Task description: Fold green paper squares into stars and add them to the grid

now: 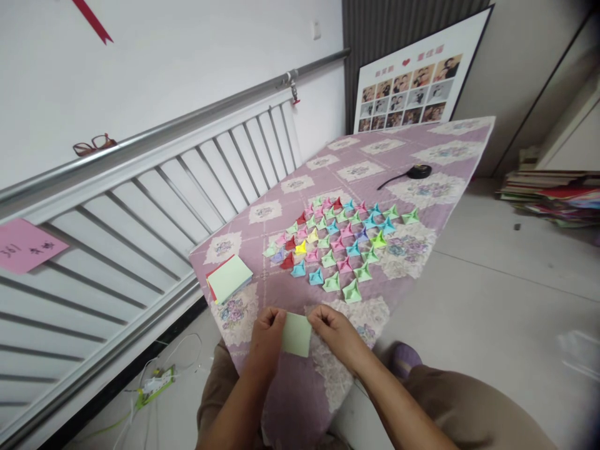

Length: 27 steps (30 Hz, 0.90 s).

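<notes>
A pale green square of paper is held over the near end of the table, flat and facing me. My left hand pinches its upper left corner between thumb and fingers. At the upper right corner my right hand closes on the same sheet. Just beyond my hands, several folded paper pieces in green, pink, blue, red and yellow stand in rows. To the left lies a stack of square paper, light green on top with red and blue edges showing.
The table has a purple flowered cloth. A black tape-like coil lies towards its far right. A white radiator runs along the left, with glasses on the pipe above. A power strip with cables sits on the floor.
</notes>
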### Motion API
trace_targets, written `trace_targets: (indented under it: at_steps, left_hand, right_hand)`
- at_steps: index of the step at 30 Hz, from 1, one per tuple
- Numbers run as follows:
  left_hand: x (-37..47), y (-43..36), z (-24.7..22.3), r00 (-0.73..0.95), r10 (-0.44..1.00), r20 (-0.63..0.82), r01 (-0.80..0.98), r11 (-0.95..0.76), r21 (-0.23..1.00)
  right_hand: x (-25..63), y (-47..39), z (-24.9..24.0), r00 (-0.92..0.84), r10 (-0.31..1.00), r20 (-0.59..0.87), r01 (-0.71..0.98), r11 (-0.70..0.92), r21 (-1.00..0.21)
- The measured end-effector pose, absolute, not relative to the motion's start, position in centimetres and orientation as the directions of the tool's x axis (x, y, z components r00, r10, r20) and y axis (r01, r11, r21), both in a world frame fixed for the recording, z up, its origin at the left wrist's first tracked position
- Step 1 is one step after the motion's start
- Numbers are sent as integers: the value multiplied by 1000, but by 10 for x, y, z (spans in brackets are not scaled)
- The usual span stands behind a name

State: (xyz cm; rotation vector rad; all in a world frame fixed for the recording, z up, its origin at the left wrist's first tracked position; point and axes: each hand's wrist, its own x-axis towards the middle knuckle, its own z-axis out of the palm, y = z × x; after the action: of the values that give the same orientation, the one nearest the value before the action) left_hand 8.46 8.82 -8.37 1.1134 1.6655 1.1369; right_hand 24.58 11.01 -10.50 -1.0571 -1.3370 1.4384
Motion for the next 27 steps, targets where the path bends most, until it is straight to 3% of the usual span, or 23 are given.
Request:
trace_targets:
  at_steps: [10,20,23,27]
  left_hand:
    - [90,87,-87,-302,945,-126,187,188,964]
    - [88,93,-93,-138,980,-144,222,172,960]
    - [87,93,-94,-162,976,-143,230,179,957]
    - [87,92,-95,-181,970,-161,103,181,978]
  right_hand:
    - [225,104,-114,-263,950,-168,-246,-235,-940]
    - [240,113,-114,-205,976,-67,-38,-76,-996]
    - [239,113,-115,-224,973,-49,-47,-61,-997]
    - [238,114,-118,-240,970,-46,-92,-70,-993]
